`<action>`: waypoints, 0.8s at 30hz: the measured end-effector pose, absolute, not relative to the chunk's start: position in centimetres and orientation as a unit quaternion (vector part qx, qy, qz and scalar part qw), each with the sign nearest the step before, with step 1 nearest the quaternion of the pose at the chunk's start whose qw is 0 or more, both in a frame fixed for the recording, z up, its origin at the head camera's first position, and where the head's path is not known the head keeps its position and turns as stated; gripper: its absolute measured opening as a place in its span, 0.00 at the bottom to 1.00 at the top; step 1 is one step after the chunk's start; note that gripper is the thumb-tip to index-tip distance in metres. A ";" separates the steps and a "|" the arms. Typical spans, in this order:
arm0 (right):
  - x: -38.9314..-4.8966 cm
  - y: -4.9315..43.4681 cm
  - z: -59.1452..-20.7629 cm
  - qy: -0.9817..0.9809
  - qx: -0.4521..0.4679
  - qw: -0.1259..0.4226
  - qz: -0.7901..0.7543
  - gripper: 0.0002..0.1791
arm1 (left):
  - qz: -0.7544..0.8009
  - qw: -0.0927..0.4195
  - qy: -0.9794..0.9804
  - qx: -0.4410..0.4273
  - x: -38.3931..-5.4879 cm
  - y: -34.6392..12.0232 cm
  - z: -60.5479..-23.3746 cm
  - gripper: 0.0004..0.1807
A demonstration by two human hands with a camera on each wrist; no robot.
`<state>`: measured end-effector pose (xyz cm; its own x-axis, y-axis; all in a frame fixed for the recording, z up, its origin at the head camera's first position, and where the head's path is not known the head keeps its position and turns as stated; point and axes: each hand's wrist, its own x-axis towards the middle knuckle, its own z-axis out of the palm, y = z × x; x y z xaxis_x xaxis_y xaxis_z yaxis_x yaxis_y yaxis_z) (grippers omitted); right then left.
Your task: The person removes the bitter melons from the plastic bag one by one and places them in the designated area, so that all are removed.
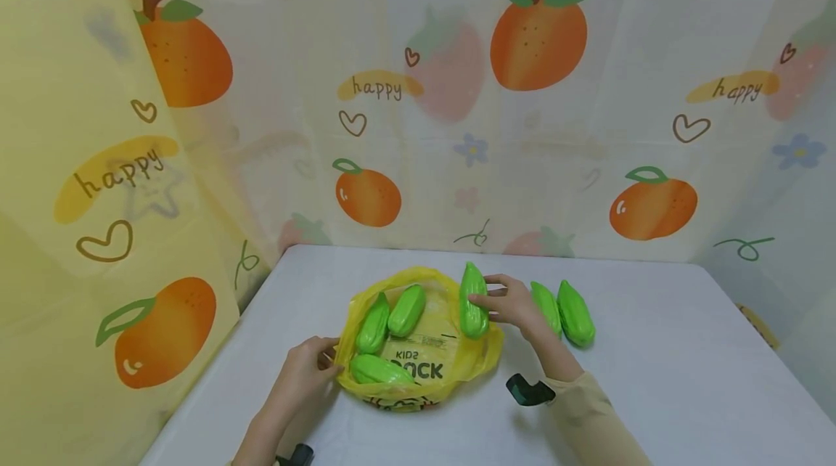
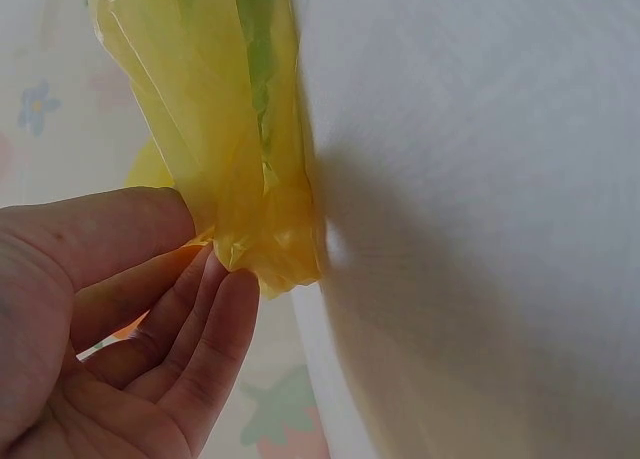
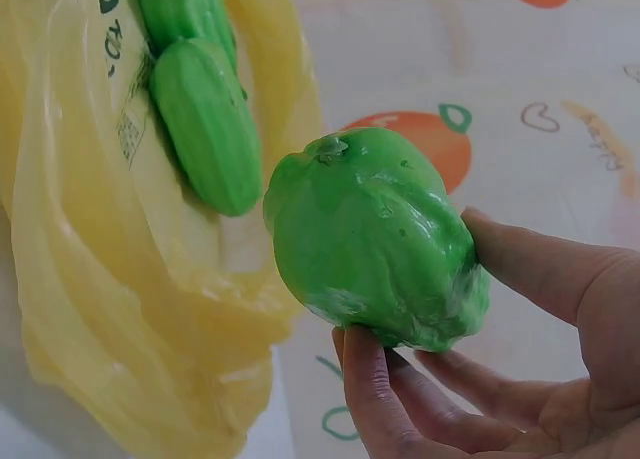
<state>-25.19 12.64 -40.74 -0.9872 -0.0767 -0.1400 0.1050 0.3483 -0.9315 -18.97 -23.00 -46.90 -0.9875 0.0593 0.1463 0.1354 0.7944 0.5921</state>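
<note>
A yellow plastic bag [image 1: 424,368] lies open on the white table [image 1: 653,393], with three green toy gourds [image 1: 406,310] inside it. My right hand [image 1: 509,304] grips another green gourd [image 1: 472,300] over the bag's right rim; the right wrist view shows this gourd [image 3: 375,239] held between thumb and fingers beside the bag [image 3: 110,279]. My left hand [image 1: 307,368] pinches the bag's left edge [image 2: 265,239] at the table's side, thumb above and fingers [image 2: 215,329] below. Two more green gourds [image 1: 575,312] lie on the table just right of my right hand.
A fruit-print curtain [image 1: 418,103] with oranges and "happy" writing surrounds the table at the back and left. The table's left edge [image 1: 215,350] runs close to my left hand.
</note>
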 end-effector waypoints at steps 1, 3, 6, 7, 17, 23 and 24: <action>-25.1 12.8 -40.7 0.816 0.008 0.079 -0.573 0.34 | -0.316 0.061 -0.945 -0.051 -19.0 -23.0 -46.9 0.23; -25.0 13.2 -40.6 0.815 0.007 0.082 -0.574 0.35 | -0.315 0.061 -0.946 -0.050 -19.0 -23.0 -46.9 0.23; -24.9 13.7 -40.4 0.816 0.009 0.084 -0.571 0.35 | -0.315 0.059 -0.946 -0.048 -19.0 -23.0 -46.9 0.23; -24.8 13.9 -40.3 0.818 0.011 0.086 -0.569 0.36 | -0.315 0.058 -0.946 -0.047 -19.0 -23.0 -46.9 0.23; -24.8 15.8 -40.1 0.822 0.030 0.077 -0.564 0.37 | -0.317 0.058 -0.946 -0.050 -19.0 -22.9 -47.0 0.23; -24.8 17.1 -40.2 0.821 0.038 0.071 -0.566 0.37 | -0.318 0.059 -0.945 -0.052 -19.1 -23.0 -47.1 0.22; -24.8 17.4 -40.1 0.822 0.039 0.072 -0.564 0.37 | -0.319 0.059 -0.945 -0.052 -19.1 -23.0 -47.1 0.22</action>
